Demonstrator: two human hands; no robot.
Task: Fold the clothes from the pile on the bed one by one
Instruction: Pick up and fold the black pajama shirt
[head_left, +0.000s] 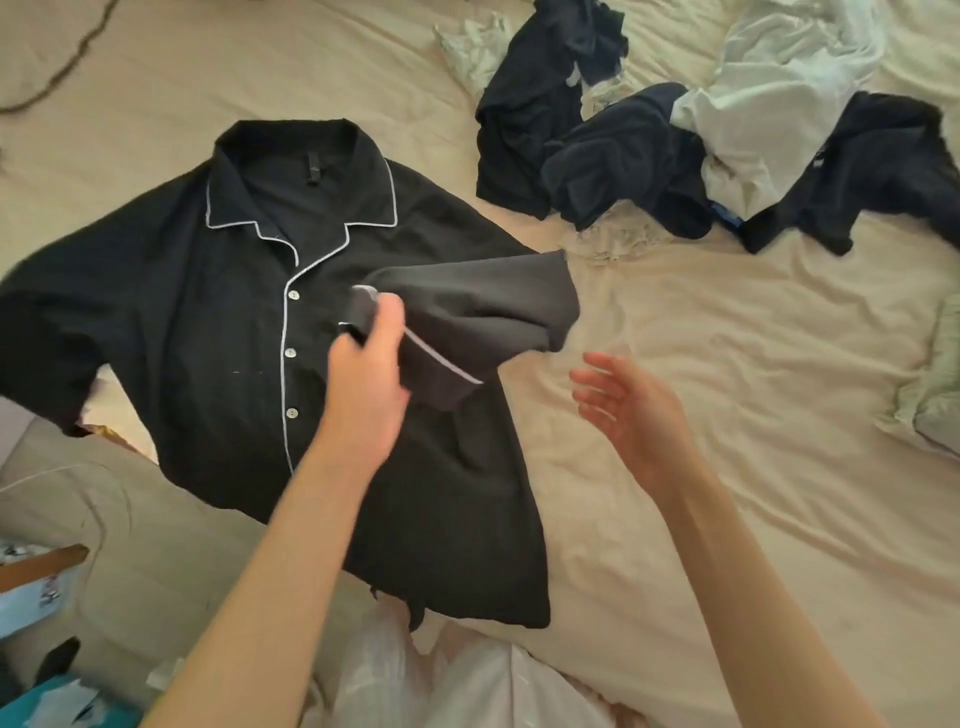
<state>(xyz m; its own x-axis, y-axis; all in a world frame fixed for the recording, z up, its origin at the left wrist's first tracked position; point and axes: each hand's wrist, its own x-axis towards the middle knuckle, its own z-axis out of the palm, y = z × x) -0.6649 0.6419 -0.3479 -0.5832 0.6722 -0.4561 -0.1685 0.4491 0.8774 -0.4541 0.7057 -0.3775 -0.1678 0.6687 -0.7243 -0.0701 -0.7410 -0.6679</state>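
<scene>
Under the left hand (371, 374) lay a black short-sleeved shirt (208, 322), spread face up on the beige bed sheet (727, 389) with its collar pointing away from the person. Thin white piping ran round the notched collar and down the front placket, where three pale buttons sat in a row just left of the hand. A small dark tag hung inside the neck; nothing on it could be read. The shirt's far sleeve (483, 317), edged with the same white piping at its cuff, was folded in over the chest, and the left hand's fingers were curled round that cuff, pinching the fabric between thumb and fingers. The other sleeve lay flat, well out beyond the back of that hand, and the hem reached back toward the person along the forearm.

Right of the gripped sleeve, apart from the cloth, the right hand (628, 410) hovered over bare sheet with its fingers loosely spread and holding nothing.

Well beyond both sets of fingertips, a tangled pile of clothes (649, 150) sat on the sheet, dark navy pieces mixed with white ones. Near the left elbow were a clear plastic bag (395, 670) and, further out, a cardboard box (41, 566) bearing red writing too blurred to read.
</scene>
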